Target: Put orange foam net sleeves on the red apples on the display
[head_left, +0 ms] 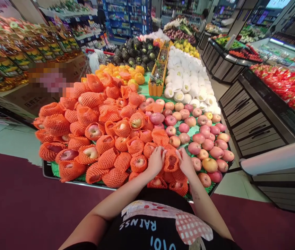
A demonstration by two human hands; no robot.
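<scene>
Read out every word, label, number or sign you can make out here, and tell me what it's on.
"RAINSS": upside down on the black shirt.
Larger row below it: cut off, unclear.
Bottle labels: too blurred.
Carton lettering: too blurred.
Tags on the upper-left stand: too small.
Bright screen, upper right: unreadable.

In front of us, matt foam netting (170, 152) (rough, open-meshed), smooth, faintly glossy apples (194, 148), our shirt's (163, 225) matt cloth.

Black-rimmed display stand (47, 171), green mesh (194, 130); on it orange-netted apples (109, 113), bare apples (198, 138), white-wrapped fruit (186, 86), planters (155, 90)
</scene>
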